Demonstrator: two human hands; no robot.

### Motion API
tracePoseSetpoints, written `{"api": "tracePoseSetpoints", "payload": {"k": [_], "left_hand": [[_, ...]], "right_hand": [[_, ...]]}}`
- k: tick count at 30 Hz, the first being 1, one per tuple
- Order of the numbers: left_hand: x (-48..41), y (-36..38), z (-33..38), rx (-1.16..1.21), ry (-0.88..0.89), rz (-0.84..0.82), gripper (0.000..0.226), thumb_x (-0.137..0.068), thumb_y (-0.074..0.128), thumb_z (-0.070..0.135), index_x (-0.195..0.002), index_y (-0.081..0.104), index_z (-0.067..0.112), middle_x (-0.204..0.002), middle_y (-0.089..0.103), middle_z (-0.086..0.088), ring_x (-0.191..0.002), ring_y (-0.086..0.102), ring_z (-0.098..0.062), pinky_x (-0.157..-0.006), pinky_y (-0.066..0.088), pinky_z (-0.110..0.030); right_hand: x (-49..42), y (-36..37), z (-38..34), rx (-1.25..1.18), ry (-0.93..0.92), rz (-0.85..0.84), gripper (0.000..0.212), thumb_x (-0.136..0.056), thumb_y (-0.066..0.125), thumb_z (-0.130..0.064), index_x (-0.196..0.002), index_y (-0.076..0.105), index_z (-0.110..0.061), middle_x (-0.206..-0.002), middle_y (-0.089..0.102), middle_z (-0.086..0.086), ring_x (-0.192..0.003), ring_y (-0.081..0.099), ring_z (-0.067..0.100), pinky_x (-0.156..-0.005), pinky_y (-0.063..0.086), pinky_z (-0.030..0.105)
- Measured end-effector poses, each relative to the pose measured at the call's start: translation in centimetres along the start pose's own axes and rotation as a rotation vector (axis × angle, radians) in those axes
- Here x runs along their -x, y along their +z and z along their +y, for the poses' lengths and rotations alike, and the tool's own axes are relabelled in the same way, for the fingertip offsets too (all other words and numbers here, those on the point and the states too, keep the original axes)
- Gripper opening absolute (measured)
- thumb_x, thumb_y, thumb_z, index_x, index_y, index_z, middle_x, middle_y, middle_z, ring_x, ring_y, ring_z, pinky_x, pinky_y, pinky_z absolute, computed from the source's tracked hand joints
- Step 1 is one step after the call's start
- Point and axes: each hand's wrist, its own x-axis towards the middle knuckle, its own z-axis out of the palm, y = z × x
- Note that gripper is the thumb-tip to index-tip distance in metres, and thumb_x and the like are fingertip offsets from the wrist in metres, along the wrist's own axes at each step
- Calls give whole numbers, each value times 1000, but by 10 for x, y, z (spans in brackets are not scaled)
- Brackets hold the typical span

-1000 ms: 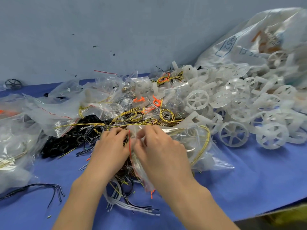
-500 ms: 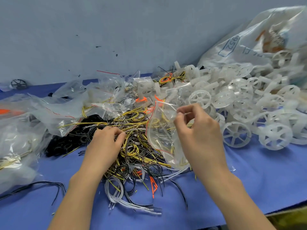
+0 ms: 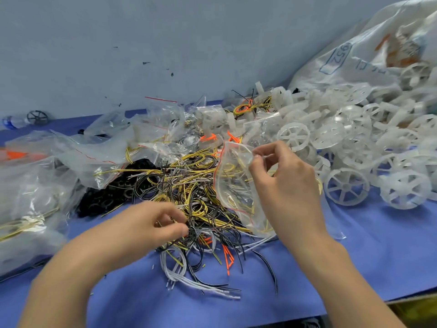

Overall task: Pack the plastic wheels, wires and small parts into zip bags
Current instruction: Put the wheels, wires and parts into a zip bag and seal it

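Clear plastic crowds the far left: filled bags (image 3: pixel 35 185) lie heaped at nine o'clock, and at their three o'clock sits a dark mound of black rings (image 3: pixel 104 197). Next comes our left hand (image 3: pixel 151 223), low over the blue table (image 3: pixel 354 256). Its fingers are curled, with the thumb meeting the fingertips on a few black strands at the near edge of the wires (image 3: pixel 194 183), a loose tangle of yellow, black, white and orange in the middle. At the tangle's three o'clock our right hand (image 3: pixel 283 183) holds up a zip bag (image 3: pixel 234 185), thumb and forefinger pinching its upper lip while the other fingers hang loosely bent. The red-lined mouth appears to gape toward the left hand, and some wire already shows inside. From two to three o'clock, white plastic wheels (image 3: pixel 345 188) spill from a big printed sack (image 3: pixel 354 55).

We judge the step to be loading wires into the held bag. The next move calls for the left hand to pull a small bundle free of the snarl and feed it into the opening while the right keeps the mouth wide. Strands may snag and drag others along.
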Motion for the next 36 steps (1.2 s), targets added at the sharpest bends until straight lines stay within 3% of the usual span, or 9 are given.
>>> {"api": "tracePoseSetpoints", "payload": {"k": [4,7,12,15,20,25,30,33,36], "left_hand": [[-5,18,5,-96,-2,-56,9,-91,61,42,-99,62,41,-70,61,21,-54,49,1,-50,38,-14],[-7,17,6,-143,57,-1,4,-91,60,43,-93,64,40,-74,62,11,-60,51,-1,-57,40,-18],[4,-7,13,174,244,48,14,-83,65,54,-93,66,45,-81,68,10,-65,57,-5,-63,44,-22],[8,-20,16,273,286,270,31,-78,63,68,-95,67,42,-85,70,7,-71,63,-12,-67,47,-30],[3,-22,25,486,341,638,13,-88,55,45,-94,65,38,-91,73,12,-84,68,-4,-79,52,-24],[1,-33,32,798,442,991,12,-102,48,33,-106,60,33,-85,69,9,-77,68,-10,-71,55,-21],[-9,-24,35,1235,194,762,11,-102,49,25,-98,59,23,-86,73,1,-63,69,-14,-58,58,-26],[-19,-15,30,1128,80,672,15,-102,48,21,-100,63,24,-78,71,5,-54,60,-6,-48,49,-16],[-17,-21,20,894,195,644,28,-102,45,18,-106,71,30,-76,64,10,-64,54,-5,-56,46,-14]], "right_hand": [[1,3,-1,10,-6,-4,4,-94,57,-32,-91,60,-30,-78,60,-17,-71,52,4,-60,34,10],[1,5,-1,25,-2,-3,4,-93,57,-32,-91,60,-31,-78,61,-17,-71,53,4,-60,34,7],[0,5,0,23,14,-7,5,-93,57,-34,-92,61,-31,-78,61,-17,-69,54,-1,-58,33,10],[-1,4,1,20,13,-9,6,-93,56,-34,-93,61,-31,-79,61,-18,-69,54,0,-57,33,10],[1,3,0,18,-10,-10,4,-93,58,-32,-92,61,-31,-80,63,-15,-70,56,3,-58,36,11],[0,2,0,-18,-24,-24,4,-93,58,-31,-92,61,-32,-79,61,-17,-69,57,3,-58,38,15],[2,3,-2,-32,-54,-49,8,-93,57,-29,-99,62,-32,-77,59,-16,-68,55,8,-62,41,34],[1,2,0,-35,-55,-57,10,-93,57,-28,-100,63,-33,-77,59,-16,-68,55,8,-62,41,33],[-1,-1,3,-47,-46,-69,10,-94,58,-29,-100,65,-33,-78,61,-17,-67,56,4,-62,42,30]]}}
